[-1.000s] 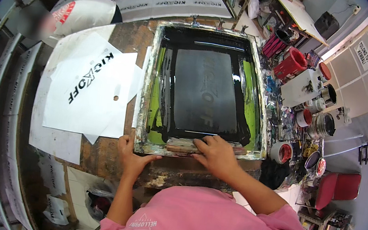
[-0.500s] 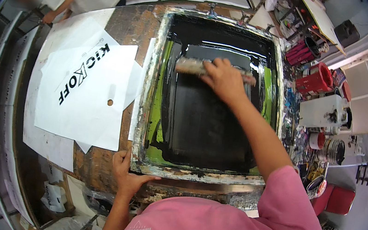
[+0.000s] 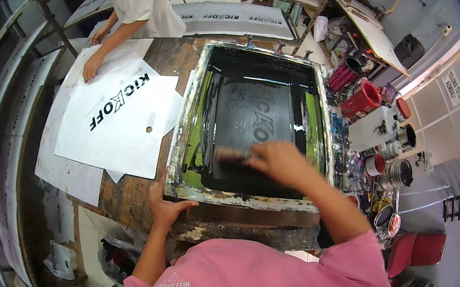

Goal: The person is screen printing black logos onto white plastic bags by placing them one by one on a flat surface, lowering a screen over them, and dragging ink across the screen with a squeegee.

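My right hand (image 3: 274,160) is closed around a squeegee (image 3: 231,156), partly smeared by motion. The squeegee's blade rests in black ink, low on the mesh of a screen printing frame (image 3: 240,199). Dark lettering shows through the mesh (image 3: 246,108) above the squeegee. Green strips run down both sides of the mesh, and thick black ink lies along its top. At the frame's near left corner is my left hand (image 3: 164,207), its thumb stretched along the front edge and its fingers pointing up beside the frame. My fingers hide part of the squeegee's grip.
White printed bags (image 3: 119,146) lie stacked left of the screen, under a co-worker's hand (image 3: 94,64). Racks (image 3: 18,116) with printed sheets stand left and behind. Ink tubs (image 3: 366,94) and cans (image 3: 397,174) crowd the right side near a red chair (image 3: 425,249).
My right hand has pulled the squeegee toward me, baring lettering on the mesh. My left hand stays at the corner. The co-worker has reached onto the bags. The view has shifted.
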A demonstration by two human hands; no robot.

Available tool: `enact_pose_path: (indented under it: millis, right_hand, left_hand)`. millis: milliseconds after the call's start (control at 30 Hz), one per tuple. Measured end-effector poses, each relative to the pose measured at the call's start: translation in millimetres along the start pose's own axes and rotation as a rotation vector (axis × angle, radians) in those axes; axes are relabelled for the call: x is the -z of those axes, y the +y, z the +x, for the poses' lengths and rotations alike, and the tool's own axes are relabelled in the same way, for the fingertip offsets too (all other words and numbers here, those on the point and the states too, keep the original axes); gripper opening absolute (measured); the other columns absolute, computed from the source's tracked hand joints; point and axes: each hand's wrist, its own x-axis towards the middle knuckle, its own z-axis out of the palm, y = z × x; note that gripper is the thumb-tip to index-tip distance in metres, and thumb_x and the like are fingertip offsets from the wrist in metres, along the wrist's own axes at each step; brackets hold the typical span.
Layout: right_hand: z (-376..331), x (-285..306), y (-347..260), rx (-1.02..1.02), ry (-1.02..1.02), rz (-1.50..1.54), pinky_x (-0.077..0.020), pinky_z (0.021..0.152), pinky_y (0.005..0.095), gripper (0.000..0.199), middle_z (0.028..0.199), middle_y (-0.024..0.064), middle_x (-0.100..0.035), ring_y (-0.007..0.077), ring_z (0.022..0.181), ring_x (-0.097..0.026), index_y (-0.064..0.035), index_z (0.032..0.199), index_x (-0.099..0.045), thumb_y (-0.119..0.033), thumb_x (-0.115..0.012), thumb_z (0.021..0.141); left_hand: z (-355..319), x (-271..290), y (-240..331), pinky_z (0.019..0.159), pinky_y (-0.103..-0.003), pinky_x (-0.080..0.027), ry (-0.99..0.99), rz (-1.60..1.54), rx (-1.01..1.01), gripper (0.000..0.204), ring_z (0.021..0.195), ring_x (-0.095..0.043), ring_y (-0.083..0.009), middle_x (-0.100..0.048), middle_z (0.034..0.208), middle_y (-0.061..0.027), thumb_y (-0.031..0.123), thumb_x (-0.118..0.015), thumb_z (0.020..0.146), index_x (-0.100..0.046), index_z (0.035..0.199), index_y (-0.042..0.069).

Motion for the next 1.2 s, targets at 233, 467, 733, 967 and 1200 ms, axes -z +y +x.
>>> enact_pose_path:
  millis: [233, 467, 733, 967, 1200]
  right_hand:
    - [-79.8, 16.3, -96.0, -0.087, 0.475, -0.271, -0.0491, 0.097, 0.0526, 0.039, 0.105, 0.0112, -0.06, 0.0329, 0.106, -0.06, -0.012, 0.12, -0.068, -0.035, -0.079, 0.09]
    - [-28.7, 122.3, -90.5, 0.006, 0.936, -0.485, -0.0423, 0.092, 0.0515, 0.031, 0.088, 0.009, -0.063, 0.0305, 0.091, -0.064, -0.0093, 0.102, -0.068, -0.038, -0.071, 0.091]
    - [-2.9, 179.8, -88.8, 0.016, 0.969, -0.52, -0.0447, 0.087, 0.0491, 0.035, 0.087, 0.0135, -0.069, 0.036, 0.088, -0.068, -0.0049, 0.104, -0.074, -0.039, -0.067, 0.096]
    - [6.6, 216.1, -90.2, 0.001, 0.86, -0.488, -0.0507, 0.077, 0.0431, 0.043, 0.068, 0.0135, -0.069, 0.0248, 0.06, -0.064, -0.0009, 0.08, -0.071, -0.041, -0.065, 0.096]
    - [31.7, 248.2, -130.9, -0.178, 0.835, -0.262, -0.0448, 0.048, 0.038, 0.037, 0.059, 0.0125, -0.063, 0.0195, 0.048, -0.055, 0.0013, 0.075, -0.069, -0.028, -0.06, 0.095]
  left_hand:
    - [23.1, 16.5, 75.0, 0.103, -0.034, -0.054, 0.061, -0.643, -0.003, 0.106, 0.122, -0.065, -0.0232, -0.063, 0.14, -0.0127, 0.006, -0.101, 0.071, -0.045, 0.16, -0.002]
    - [87.1, 10.6, 94.9, 0.12, -0.051, -0.033, 0.089, -0.243, -0.367, 0.123, 0.142, -0.046, -0.0369, -0.044, 0.155, -0.0229, 0.05, -0.089, 0.088, -0.014, 0.173, 0.001]
    - [20.4, -44.7, 33.4, 0.119, -0.083, 0.009, -0.292, 0.851, -0.171, 0.128, 0.166, -0.003, -0.0489, -0.008, 0.179, -0.0299, 0.097, -0.046, 0.084, -0.023, 0.173, 0.008]
    - [45.9, -36.7, 85.4, 0.127, -0.072, -0.005, -0.295, 0.57, -0.158, 0.12, 0.161, -0.028, -0.0458, -0.041, 0.168, -0.0264, 0.075, -0.075, 0.083, -0.034, 0.167, 0.0]
    - [103.4, -49.5, 128.5, 0.074, -0.028, -0.06, 0.149, -0.275, -0.066, 0.054, 0.087, -0.073, -0.0153, -0.078, 0.117, -0.0179, 0.001, -0.078, 0.092, -0.065, 0.144, -0.004]
